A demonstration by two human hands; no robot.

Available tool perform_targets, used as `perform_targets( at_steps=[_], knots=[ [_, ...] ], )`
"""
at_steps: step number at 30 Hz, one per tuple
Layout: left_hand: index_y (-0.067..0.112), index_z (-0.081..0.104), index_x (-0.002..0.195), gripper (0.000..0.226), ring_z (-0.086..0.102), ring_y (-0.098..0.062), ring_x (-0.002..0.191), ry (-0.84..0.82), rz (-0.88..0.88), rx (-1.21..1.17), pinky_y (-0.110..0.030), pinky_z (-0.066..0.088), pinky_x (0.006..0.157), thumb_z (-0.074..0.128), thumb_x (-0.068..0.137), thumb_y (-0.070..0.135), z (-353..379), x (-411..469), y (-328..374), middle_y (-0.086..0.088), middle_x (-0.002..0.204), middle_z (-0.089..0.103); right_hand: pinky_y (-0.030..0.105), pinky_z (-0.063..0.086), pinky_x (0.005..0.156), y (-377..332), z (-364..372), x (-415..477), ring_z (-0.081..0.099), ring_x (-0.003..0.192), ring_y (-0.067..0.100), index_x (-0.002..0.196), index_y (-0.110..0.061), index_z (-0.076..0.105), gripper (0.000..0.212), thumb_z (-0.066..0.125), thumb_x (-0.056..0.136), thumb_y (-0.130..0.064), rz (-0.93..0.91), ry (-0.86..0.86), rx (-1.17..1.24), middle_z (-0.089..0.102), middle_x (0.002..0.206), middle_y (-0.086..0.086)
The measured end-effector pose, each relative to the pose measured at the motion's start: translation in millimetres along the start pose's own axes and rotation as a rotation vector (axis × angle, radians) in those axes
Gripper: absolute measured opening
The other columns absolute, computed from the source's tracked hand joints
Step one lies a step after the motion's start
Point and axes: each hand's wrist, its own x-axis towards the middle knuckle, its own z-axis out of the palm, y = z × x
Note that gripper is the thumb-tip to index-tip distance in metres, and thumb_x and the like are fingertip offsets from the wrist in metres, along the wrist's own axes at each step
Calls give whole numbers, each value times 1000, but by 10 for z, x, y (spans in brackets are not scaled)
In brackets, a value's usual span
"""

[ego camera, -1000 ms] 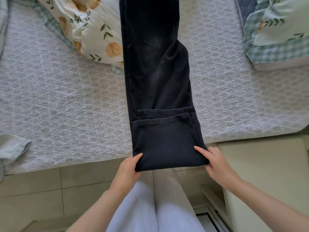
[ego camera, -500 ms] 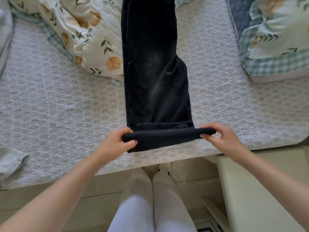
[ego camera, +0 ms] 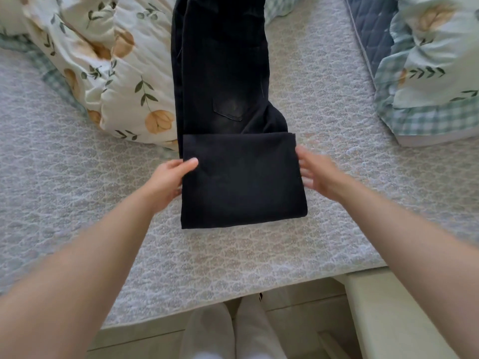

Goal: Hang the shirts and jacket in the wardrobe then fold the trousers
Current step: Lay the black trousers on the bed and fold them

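While folded, trousers (ego camera: 242, 177) between hands (ego camera: 168, 178).

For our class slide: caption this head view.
Both hands, left and right, fold black trousers on a bed.

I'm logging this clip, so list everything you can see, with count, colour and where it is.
trousers: one, black, centre of bed, near end folded over
bedspread: one, grey patterned, covering bed
floral duvet: one, cream with orange flowers, upper left
floral pillow: one, pale green with checked border, upper right
quilted cover: one, dark blue, under pillow
left hand: fingers gripping fold's left edge
right hand: blurred, at fold's right edge
legs: two, white trousers, below bed edge
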Motion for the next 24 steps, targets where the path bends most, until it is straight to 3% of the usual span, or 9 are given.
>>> perform_targets(
  at_steps=[4, 7, 9, 12, 16, 18, 21, 24],
  knots=[
    [23, 65, 115, 38, 71, -11, 98, -93, -112, 137, -30, 54, 89, 78, 81, 36, 71, -97, -510, 8, 108, 74, 33, 51, 88, 477, 25, -47, 67, 102, 9, 110, -22, 69, 33, 60, 91, -49, 35, 10, -74, 73, 105, -11],
    [28, 64, 117, 34, 70, -4, 96, -52, -79, 119, -17, 53, 74, 73, 85, 38, 111, -217, -720, 15, 105, 73, 26, 54, 75, 684, 7, -183, 70, 91, 10, 101, -21, 70, 21, 63, 92, -38, -56, 70, -120, 75, 97, -8],
    [27, 66, 116, 30, 70, -2, 94, -29, -60, 119, -15, 51, 73, 69, 89, 39, 128, -272, -773, 17, 103, 74, 18, 52, 67, 796, 6, -276, 70, 89, 8, 103, -21, 70, 17, 62, 93, -33, -96, 60, -156, 74, 94, -12],
    [30, 66, 111, 20, 69, 0, 92, 10, -43, 160, -17, 49, 74, 64, 93, 40, 154, -324, -804, 18, 100, 73, 22, 54, 82, 887, 35, -357, 66, 101, 4, 121, -24, 62, 26, 57, 96, -31, -112, 14, -236, 70, 109, -13],
    [28, 64, 113, 21, 65, -4, 98, 46, -38, 197, -18, 48, 74, 59, 96, 40, 209, -361, -805, 15, 106, 69, 38, 47, 94, 866, 92, -357, 56, 107, 15, 129, -17, 49, 35, 43, 101, -37, -138, 109, -640, 58, 117, -5],
    [29, 63, 111, 20, 65, -6, 98, 50, -63, 196, -19, 47, 74, 59, 96, 41, 244, -413, -806, 15, 106, 69, 42, 50, 83, 846, 107, -388, 58, 95, 21, 117, -14, 49, 29, 41, 102, -38, -165, 148, -731, 60, 104, 0],
    [34, 64, 105, 16, 68, -2, 90, 17, -105, 221, -16, 47, 71, 58, 95, 45, 301, -564, -897, 18, 98, 73, 36, 45, 61, 918, 51, -523, 57, 71, 21, 97, -20, 41, 19, 40, 101, -39, -218, 185, -852, 56, 78, -1],
    [37, 65, 103, 14, 69, 5, 84, -29, -151, 232, -12, 47, 68, 58, 95, 46, 374, -797, -1104, 25, 93, 73, 36, 38, 60, 1159, -45, -761, 53, 68, 19, 94, -22, 39, 18, 42, 101, -39, -198, 180, -913, 53, 74, -5]
  ],
)
